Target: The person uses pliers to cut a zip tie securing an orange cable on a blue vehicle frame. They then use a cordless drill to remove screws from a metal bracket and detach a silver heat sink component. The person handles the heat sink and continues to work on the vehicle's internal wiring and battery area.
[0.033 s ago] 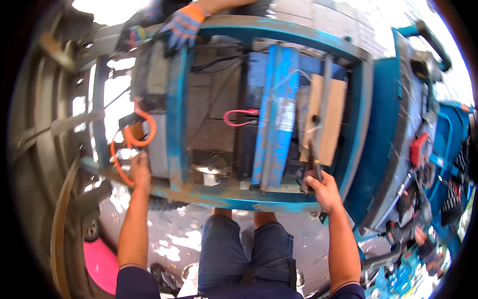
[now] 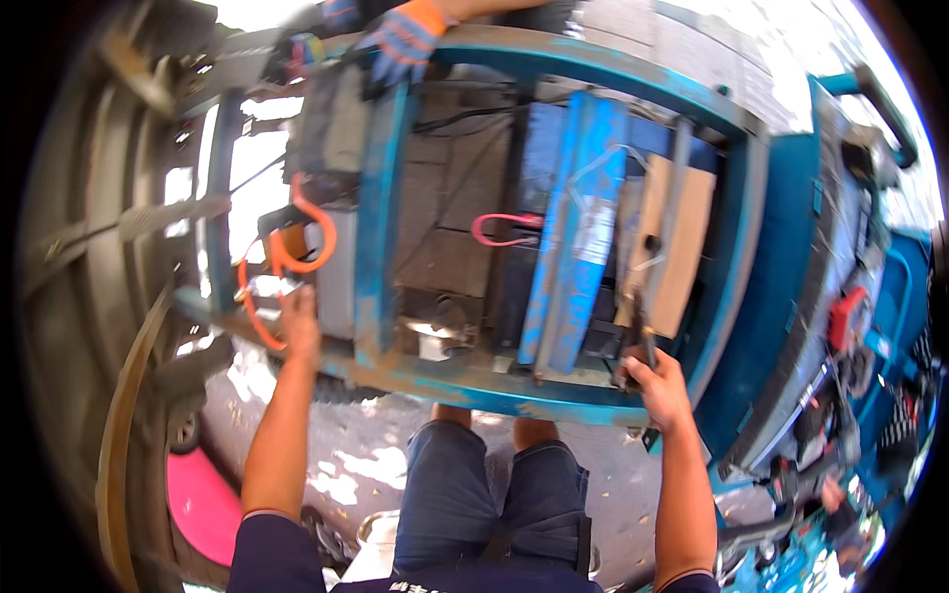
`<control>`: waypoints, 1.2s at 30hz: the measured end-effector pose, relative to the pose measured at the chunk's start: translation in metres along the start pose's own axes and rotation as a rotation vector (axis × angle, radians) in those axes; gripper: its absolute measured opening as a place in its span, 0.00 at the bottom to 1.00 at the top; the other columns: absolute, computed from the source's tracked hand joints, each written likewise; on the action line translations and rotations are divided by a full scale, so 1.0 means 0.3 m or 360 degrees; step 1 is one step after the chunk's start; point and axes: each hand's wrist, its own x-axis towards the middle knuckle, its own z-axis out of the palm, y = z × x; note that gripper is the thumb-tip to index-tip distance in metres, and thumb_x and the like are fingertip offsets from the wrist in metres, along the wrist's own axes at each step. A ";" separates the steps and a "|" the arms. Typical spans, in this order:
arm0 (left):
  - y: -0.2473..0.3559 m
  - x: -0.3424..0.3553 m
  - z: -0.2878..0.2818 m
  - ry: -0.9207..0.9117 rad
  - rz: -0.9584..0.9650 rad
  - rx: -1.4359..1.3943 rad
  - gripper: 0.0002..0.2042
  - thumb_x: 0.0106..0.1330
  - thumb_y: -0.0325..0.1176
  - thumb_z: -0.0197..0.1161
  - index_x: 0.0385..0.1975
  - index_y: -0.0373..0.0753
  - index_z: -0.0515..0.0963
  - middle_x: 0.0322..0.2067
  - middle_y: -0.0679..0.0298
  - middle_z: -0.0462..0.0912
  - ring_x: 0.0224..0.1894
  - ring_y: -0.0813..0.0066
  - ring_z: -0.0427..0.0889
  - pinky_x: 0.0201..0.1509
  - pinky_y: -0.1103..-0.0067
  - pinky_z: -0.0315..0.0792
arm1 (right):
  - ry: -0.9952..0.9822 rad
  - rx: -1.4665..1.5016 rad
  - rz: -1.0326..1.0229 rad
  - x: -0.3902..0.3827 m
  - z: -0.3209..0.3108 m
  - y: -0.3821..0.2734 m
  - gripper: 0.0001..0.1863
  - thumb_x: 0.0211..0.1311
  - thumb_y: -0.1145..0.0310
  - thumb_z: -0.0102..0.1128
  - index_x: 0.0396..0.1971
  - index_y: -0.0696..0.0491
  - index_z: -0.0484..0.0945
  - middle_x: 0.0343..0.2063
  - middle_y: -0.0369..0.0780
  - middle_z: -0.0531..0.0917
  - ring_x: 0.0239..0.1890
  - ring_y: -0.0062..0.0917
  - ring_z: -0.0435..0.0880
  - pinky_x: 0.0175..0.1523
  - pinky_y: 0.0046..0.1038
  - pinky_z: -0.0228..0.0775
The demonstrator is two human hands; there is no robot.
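Showing rusty teal steel frame (image 2: 380, 222) shifted in view toward three o'clock since earlier; pinching dark slender metal tool (image 2: 647, 336) in right hand (image 2: 660, 390) at four; extending left hand (image 2: 301, 324) near looped orange cable (image 2: 329, 237) at nine, grip untellable; perhaps risking gouging pale wooden board (image 2: 687, 247) by slipping.

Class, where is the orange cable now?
In the head view, the orange cable loops at the left, next to the left hand and left of the teal crossbar.
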 end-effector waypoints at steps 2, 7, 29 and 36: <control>0.074 -0.079 0.129 0.0054 0.0003 0.0035 0.24 0.77 0.47 0.58 0.55 0.29 0.79 0.52 0.51 0.83 0.54 0.60 0.79 0.62 0.67 0.69 | 0.0060 0.0000 0.0107 -0.039 -0.010 0.019 0.09 0.69 0.70 0.60 0.42 0.60 0.80 0.31 0.38 0.83 0.34 0.23 0.81 0.40 0.28 0.75; 0.207 -0.216 0.267 0.0409 0.0062 -0.0024 0.21 0.79 0.47 0.56 0.53 0.31 0.78 0.48 0.57 0.82 0.51 0.66 0.79 0.59 0.71 0.71 | -0.0041 0.0005 0.0196 -0.137 0.099 0.020 0.13 0.68 0.68 0.62 0.45 0.61 0.81 0.33 0.41 0.84 0.36 0.25 0.84 0.41 0.30 0.77; -0.004 -0.144 0.369 0.0746 0.0592 0.0536 0.24 0.77 0.44 0.58 0.55 0.24 0.77 0.53 0.40 0.80 0.57 0.43 0.78 0.64 0.60 0.70 | 0.0421 -0.0878 -0.0726 0.063 0.460 0.103 0.33 0.60 0.77 0.65 0.65 0.65 0.63 0.67 0.60 0.62 0.67 0.59 0.65 0.70 0.49 0.64; -0.014 -0.090 0.325 0.0601 0.0522 0.0473 0.25 0.77 0.45 0.57 0.59 0.26 0.74 0.58 0.43 0.76 0.58 0.45 0.77 0.65 0.61 0.70 | 0.0775 -0.0687 -0.0918 -0.428 0.087 0.028 0.29 0.59 0.77 0.66 0.61 0.62 0.68 0.58 0.54 0.72 0.60 0.47 0.74 0.62 0.41 0.70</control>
